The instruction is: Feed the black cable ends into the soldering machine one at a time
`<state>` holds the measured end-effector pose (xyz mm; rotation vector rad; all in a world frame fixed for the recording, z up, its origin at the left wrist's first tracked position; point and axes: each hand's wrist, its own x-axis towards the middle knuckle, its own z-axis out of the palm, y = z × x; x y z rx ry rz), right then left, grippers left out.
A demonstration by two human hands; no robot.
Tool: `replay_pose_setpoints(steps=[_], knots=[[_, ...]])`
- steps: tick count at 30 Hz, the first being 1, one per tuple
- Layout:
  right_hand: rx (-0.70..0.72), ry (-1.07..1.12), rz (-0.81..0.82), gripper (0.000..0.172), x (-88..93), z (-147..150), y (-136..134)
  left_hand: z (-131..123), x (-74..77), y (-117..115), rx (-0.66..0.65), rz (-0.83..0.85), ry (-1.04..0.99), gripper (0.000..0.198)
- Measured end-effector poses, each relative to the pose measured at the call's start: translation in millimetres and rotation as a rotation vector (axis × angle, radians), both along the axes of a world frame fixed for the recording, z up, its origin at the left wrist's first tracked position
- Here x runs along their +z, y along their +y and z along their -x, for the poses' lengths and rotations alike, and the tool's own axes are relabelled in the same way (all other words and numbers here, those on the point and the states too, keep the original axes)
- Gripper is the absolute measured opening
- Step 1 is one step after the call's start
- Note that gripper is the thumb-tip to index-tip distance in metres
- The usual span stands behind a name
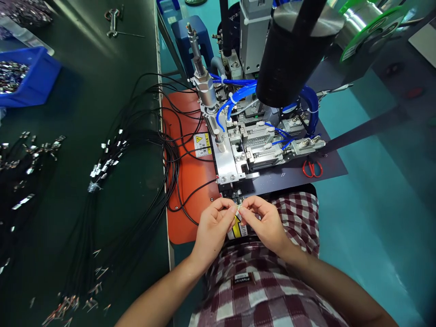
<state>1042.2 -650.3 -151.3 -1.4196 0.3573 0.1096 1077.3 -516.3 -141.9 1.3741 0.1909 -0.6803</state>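
Observation:
My left hand [214,225] and my right hand [264,221] meet in front of the machine's metal block [229,168]. Both pinch the same small metal cable end [239,207] between fingertips. The thin black cable [190,200] runs left from my fingers across the orange mat [185,181]. A yellow and white label [237,228] shows just below my fingers. What exactly sits between the fingertips is too small to make out.
A bundle of black cables with metal ends [102,168] lies on the dark green table [85,113]. A blue bin [27,77] of metal parts stands at far left. Red scissors [312,168] lie on the machine's base plate. Blue air hoses [238,93] loop over the machine.

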Motion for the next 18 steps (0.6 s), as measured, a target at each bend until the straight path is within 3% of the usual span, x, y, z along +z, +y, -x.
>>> replay_pose_setpoints(steps=[7,13,15,18], knots=[[0.012,-0.016,0.057,0.014,-5.5,-0.4,-9.0,-0.6,-0.1,1.1,-0.031,-0.012,-0.023,0.023],[0.017,-0.127,0.217,0.010,-5.8,0.7,-6.2,0.8,2.1,0.4,-0.049,-0.009,-0.043,0.020],[0.021,-0.112,0.189,0.012,-4.5,-0.1,-6.8,0.8,1.6,0.3,-0.065,0.000,-0.099,0.016],[0.057,-0.013,-0.002,0.015,-3.5,-2.5,-10.3,-2.1,-0.3,1.5,-0.107,-0.038,-0.352,0.009]])
